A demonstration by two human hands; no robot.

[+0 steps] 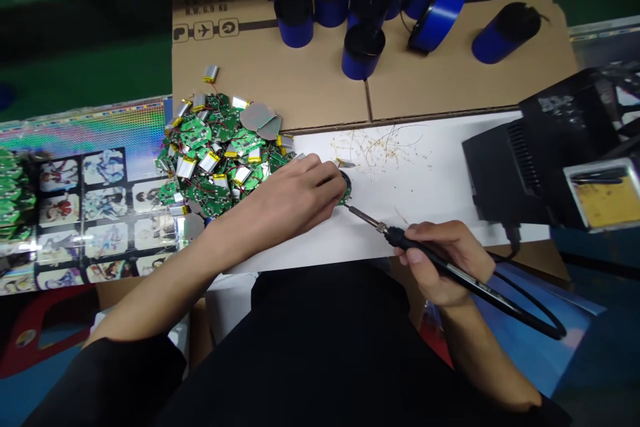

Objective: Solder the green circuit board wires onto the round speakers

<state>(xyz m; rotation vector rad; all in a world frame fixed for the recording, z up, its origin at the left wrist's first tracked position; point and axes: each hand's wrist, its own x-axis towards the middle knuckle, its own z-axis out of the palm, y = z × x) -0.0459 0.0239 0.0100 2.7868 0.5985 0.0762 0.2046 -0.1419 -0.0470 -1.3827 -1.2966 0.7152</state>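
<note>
My right hand [445, 260] is closed around the black handle of a soldering iron [420, 250]. The iron's tip points left and meets, or nearly meets, the edge of a small green circuit board [346, 188]. Bent over that board are the fingers of my left hand [305, 193], which grip it and hide most of it. A small silver battery [346, 163] shows just beyond the left knuckles. To the left of the hand lies a heap of green circuit boards [215, 153], mixed with silver batteries that have yellow ends and thin wires.
A soldering station [505, 173] stands at right, with a yellow sponge [607, 203] in a tray. Solder bits and wire scraps [385, 150] lie on the white sheet [430, 173]. Behind, blue cylinders [363, 57] stand or lie on cardboard [310, 90]. Printed picture sheets [105, 197] lie left.
</note>
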